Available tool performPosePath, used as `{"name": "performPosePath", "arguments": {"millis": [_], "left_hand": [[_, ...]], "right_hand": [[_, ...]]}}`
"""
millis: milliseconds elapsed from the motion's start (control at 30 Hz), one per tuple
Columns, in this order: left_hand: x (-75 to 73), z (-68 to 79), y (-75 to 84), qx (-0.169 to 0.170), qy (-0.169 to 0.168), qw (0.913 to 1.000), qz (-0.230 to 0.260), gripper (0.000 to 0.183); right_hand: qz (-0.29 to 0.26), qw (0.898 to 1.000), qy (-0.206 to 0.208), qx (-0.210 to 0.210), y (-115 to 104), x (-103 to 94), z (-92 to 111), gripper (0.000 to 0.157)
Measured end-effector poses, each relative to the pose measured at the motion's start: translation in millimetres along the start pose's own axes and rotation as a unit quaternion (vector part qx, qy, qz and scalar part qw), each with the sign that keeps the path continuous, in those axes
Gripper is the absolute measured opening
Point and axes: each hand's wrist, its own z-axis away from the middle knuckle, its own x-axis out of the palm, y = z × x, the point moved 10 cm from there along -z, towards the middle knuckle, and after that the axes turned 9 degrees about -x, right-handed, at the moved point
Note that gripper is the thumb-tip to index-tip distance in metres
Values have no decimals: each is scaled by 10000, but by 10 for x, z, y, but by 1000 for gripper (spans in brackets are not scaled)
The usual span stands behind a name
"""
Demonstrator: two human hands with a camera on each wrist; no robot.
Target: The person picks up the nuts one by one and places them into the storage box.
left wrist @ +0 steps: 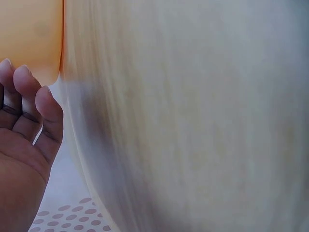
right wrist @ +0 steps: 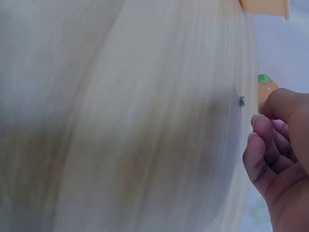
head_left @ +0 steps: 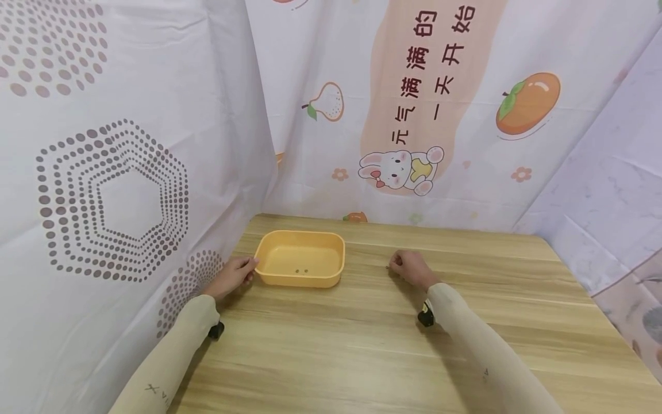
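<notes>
A shallow yellow plastic tray [head_left: 300, 282] sits on the wooden table. My left hand [head_left: 235, 276] holds its left front corner, thumb at the rim; in the left wrist view, bent fingers [left wrist: 48, 108] lie by the tray's wall [left wrist: 31, 38]. Two small metal pieces [head_left: 301, 271] lie inside, near the tray's front wall. To the right, my right hand [head_left: 411, 269] is low over the table, fingers bent and thumb close to the fingertips. A small round metal piece, like a nut [right wrist: 242, 101], lies just beyond those fingertips; I cannot tell whether they pinch anything.
The wooden table [head_left: 320, 356] runs up to a printed curtain [head_left: 320, 167] at the back. A white curtain [head_left: 134, 201] with dotted hexagons hangs close along the left side, beside my left arm. Another pale curtain [head_left: 595, 218] borders the right edge.
</notes>
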Motion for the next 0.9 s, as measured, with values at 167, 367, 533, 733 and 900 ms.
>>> {"name": "performPosePath", "arguments": {"millis": [167,367,533,733,900], "left_hand": [[-6,-8,0,-68,41,10000,61,44],[5,-5,-4,-96,68,9999,61,46],[-2,-2,6,-118,96,9999,52,43],[-2,16,25,-56,58,9999,75,47],[4,15,3,-117,5,9997,225,47]], "right_hand": [[-108,9998,39,-137,-108,-11,-40,9],[-115,9998,36,-172,-206,-9,-72,10],[33,9993,137,-351,-319,-49,-101,9],[28,9993,206,-325,-413,-52,-134,8],[-64,9995,175,-257,-453,-6,-159,9]]}}
